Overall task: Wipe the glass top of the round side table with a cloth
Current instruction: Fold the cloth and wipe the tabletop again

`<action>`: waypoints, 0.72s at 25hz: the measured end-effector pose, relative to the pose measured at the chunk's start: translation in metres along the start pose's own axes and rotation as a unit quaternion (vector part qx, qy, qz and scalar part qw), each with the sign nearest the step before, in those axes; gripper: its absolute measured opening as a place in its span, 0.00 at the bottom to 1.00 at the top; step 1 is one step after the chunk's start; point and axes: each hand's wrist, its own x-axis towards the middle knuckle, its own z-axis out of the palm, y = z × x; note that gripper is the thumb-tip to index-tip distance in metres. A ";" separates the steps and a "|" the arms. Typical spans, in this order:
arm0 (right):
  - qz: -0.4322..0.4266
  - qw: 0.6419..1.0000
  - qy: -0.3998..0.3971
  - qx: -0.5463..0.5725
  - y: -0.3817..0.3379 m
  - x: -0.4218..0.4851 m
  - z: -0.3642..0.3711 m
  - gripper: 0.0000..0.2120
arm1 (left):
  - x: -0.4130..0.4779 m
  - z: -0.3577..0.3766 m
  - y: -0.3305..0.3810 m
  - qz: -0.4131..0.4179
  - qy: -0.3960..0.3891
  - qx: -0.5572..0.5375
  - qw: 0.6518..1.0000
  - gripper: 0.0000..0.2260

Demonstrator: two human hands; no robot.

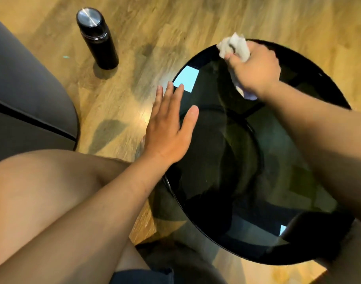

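Black glass tops the round side counter (pixel 216 171), seen from above by a person seated beside it. Wiping appears to be under way. The right hand (pixel 255 68) is at the far rim of the glass, its fingers (pixel 233 58) curled round a crumpled white cloth (pixel 235 45). Part of the cloth bunches out beyond the hand over the far edge, and another fold shows under the heel of the hand, against the glass.

The left hand (pixel 169 128) lies at the left rim, its fingers (pixel 169 93) straight, slightly spread and holding nothing. Whether the palm presses the glass or hovers just above it cannot be told. The two hands are well apart, with bare, reflective glass between them and nearer the viewer.

The next move likely calls for drawing the cloth back across the middle and near part of the glass with even pressure, while the left hand steadies the rim.

A black flask (pixel 97 39) with a steel lid stands upright on the wooden floor (pixel 175 21), well left of the counter. A grey sofa (pixel 21 89) fills the left side, and a bare knee (pixel 42 191) sits lower left.
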 end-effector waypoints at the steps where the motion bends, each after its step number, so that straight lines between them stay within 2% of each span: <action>1: -0.015 1.000 -0.003 -0.026 -0.005 -0.027 -0.001 0.23 | 0.000 0.000 0.001 0.001 0.003 0.005 1.000 0.31; 3: -0.065 0.995 -0.008 -0.071 -0.005 -0.097 0.000 0.22 | -0.001 -0.002 0.000 0.021 0.011 0.040 0.999 0.32; 5: -0.104 0.993 -0.021 -0.054 0.003 -0.184 -0.008 0.20 | -0.006 0.000 0.001 0.093 0.005 0.121 0.988 0.31; 7: -0.132 0.987 -0.087 -0.028 0.015 -0.269 -0.024 0.15 | -0.010 0.001 0.003 0.167 -0.027 0.223 0.960 0.31; 9: -0.161 0.975 -0.152 -0.024 0.029 -0.314 -0.039 0.16 | -0.009 0.002 0.003 0.196 -0.062 0.278 0.938 0.31; 12: -0.161 0.980 -0.101 -0.055 0.050 -0.266 -0.037 0.14 | -0.009 0.002 0.003 0.189 -0.076 0.276 0.939 0.31; 14: -0.092 0.990 -0.049 -0.094 0.053 -0.191 -0.033 0.15 | -0.008 0.003 0.001 0.189 -0.079 0.268 0.942 0.32; 18: -0.042 0.992 0.022 -0.115 0.071 -0.031 -0.030 0.23 | -0.004 0.000 -0.001 0.170 -0.072 0.250 0.950 0.32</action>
